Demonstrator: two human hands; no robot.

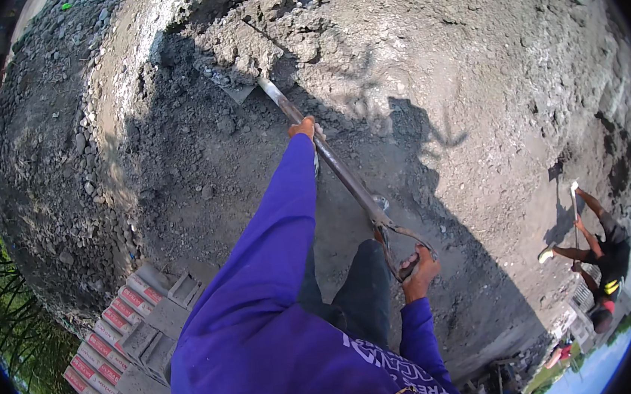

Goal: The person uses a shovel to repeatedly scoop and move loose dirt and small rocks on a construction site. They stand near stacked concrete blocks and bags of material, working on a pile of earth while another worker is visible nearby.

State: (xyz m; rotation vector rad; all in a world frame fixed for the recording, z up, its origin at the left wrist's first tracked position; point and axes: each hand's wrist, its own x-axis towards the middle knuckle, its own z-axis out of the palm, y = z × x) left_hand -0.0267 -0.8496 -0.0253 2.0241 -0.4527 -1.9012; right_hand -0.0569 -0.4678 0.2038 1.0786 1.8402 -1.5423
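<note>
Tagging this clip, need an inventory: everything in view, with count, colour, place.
Shovel: 1, grey, centre, blade at the earth
Loose earth: uncounted, grey-brown, top and right
Gravel: uncounted, grey, left
Bags: several, white and red, stacked lower left
Concrete blocks: several, grey, beside the bags
Foliage: uncounted, green, left rim
Co-worker: 1, dark clothes, far right
Long-handled tool: 1, pale head, with co-worker
Second person: 1, partly red, lower right
Sky: one patch, blue, lower right
Shirt: 1, purple, bottom centre
Trousers: 1 pair, dark, centre
Left hand: 1, bare, on shovel shaft
Right hand: 1, bare, on shovel grip
</note>
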